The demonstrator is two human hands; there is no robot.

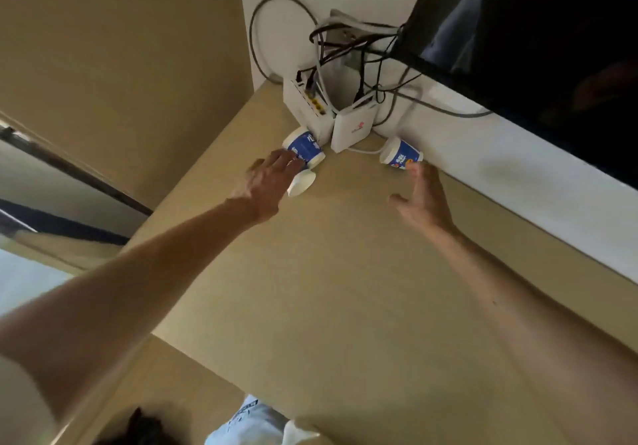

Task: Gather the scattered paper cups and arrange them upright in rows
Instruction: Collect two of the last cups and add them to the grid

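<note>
Head view. Landmark: small white modem (352, 128), standing at the back corner of the beige tabletop (345, 289).

Cups:
- blue-and-white paper cup (303, 149) just left of the modem, lying on its side, touching the bigger router (307, 106) that stands left of the modem.
- white cup (303, 182) left of the modem and nearer the camera, also tipped over, touching the first.
- third cup (400, 154) just right of the modem, on its side against the white back panel (518, 182), wider end toward the modem, with a thin white cable (362, 150) running from the modem up to it.

Hands:
- left hand (272, 182) left of the modem, back up. Fingers (291, 161) fairly straight and close together, laid over the blue cup's side. Thumb splayed away, not wrapped round anything. Blurry, so can't tell if the palm touches the white cup underneath.
- right hand (423, 199) right of the modem. Fingers straight and loosely together, thumb spread wide. One fingertip (412, 167) touching the third cup's narrow end. Nothing gripped.

Step, by my read: reaching for cups on both sides at once. No cup upright and no row started in view, so early in the task.

Doing it well:
- Wrap thumb and fingers round the wall at mid-height. Light squeeze only, thin paper likely to crush.
- Pull toward the open tabletop in front of the modem, clear of the cable tangle (345, 47) behind the modem.
- Lift the third cup over the white cable rather than dragging it, to avoid a snag.
- Left of the modem, better one cup per grab. Risk of knocking the white cup into a roll toward the table edge.
- Set down mouth up.
</note>
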